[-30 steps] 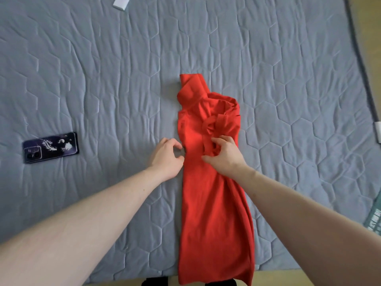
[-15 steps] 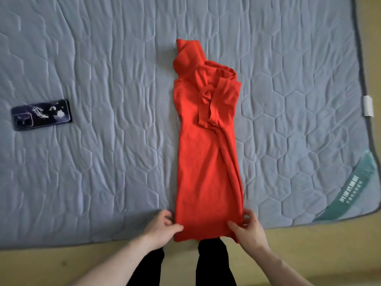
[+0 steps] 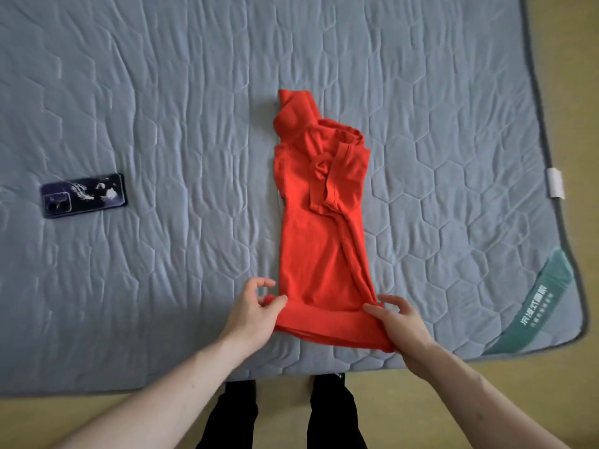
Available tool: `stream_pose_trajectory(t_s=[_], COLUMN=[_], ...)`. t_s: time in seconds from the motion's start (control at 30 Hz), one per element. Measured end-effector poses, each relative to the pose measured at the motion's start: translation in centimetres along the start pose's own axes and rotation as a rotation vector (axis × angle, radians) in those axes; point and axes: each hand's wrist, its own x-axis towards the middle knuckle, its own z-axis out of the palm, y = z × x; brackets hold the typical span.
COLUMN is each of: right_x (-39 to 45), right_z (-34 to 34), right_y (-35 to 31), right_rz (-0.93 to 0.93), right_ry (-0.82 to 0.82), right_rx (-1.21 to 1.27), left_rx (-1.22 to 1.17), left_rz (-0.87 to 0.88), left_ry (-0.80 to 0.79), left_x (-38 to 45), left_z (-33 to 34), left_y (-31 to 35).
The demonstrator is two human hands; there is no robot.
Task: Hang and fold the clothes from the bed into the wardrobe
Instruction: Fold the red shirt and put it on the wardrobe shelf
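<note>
Grey quilted bed (image 3: 162,92) bears a red garment (image 3: 317,241) lengthwise, collar far; both hands, left (image 3: 252,312) and right (image 3: 398,325), pinch its near hem.

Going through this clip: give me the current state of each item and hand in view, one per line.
Red T-shirt: lying on the bed, folded into a narrow strip, sleeves tucked in, bottom hem lifted and turned up.
Left hand: pinches the hem's left corner.
Right hand: grips the hem's right corner.
Phone: lying flat, back up, apart from the shirt.
Mattress cover: spread, wrinkled.
</note>
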Motion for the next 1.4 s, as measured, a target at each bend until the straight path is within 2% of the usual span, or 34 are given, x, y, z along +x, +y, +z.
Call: stream_pose_trajectory(t_s=[0.1,0.23,0.3,0.4,0.53,0.63,0.7,0.77,0.83,0.87,0.93,1.03,1.2,1.4], right_x=[-0.1,1.0,1.8,2.3,3.0,4.2,6.0,8.3,10.1,10.7,11.9,12.7,13.1,10.1], right_z=[-0.5,-1.5,-2.0,-1.7,0.0,1.2,2.1,2.7,3.0,3.1,3.5,4.3,4.9,4.9], right_y=[-5.2,-12.3,-15.4,-19.6,-25.0,-27.9,-27.6,-25.3,-21.7,-19.8,-16.5,-13.6,-11.9,-6.9], right_rz=[-0.027,0.041,0.018,-0.06,-0.172,-0.255,-0.323,-0.404,-0.405,-0.357,-0.258,-0.217,-0.122,0.007], right_ry=[-0.087,-0.253,-0.329,-0.429,-0.463,-0.371,-0.211,0.029,0.171,0.191,0.165,0.124,0.0,-0.046], right_rx=[0.134,0.438,0.614,0.727,0.734,0.679,0.508,0.144,-0.207,-0.268,-0.215,-0.14,0.038,0.074], left_rx=[-0.177,-0.477,-0.641,-0.787,-0.813,-0.661,-0.518,-0.279,-0.026,0.042,0.097,0.091,-0.009,0.104], left_rz=[0.075,0.017,-0.021,-0.014,0.051,0.118,0.15,0.151,0.076,0.01,-0.102,-0.156,-0.115,-0.199], left_ry=[-0.013,0.006,-0.015,-0.044,-0.046,-0.043,0.022,0.097,0.134,0.12,0.038,-0.051,-0.071,-0.094], left_x=[1.6,4.0,5.4,7.6,10.7,12.9,14.3,15.6,16.4,16.4,16.6,16.3,15.9,12.0], left_z=[-1.6,-4.1,-5.3,-6.7,-7.8,-7.8,-7.2,-6.3,-5.2,-4.6,-3.3,-1.1,0.7,0.8], left_y=[4.4,11.3,14.6,19.0,23.8,25.5,24.7,22.0,18.1,16.2,12.6,9.4,8.1,4.0])
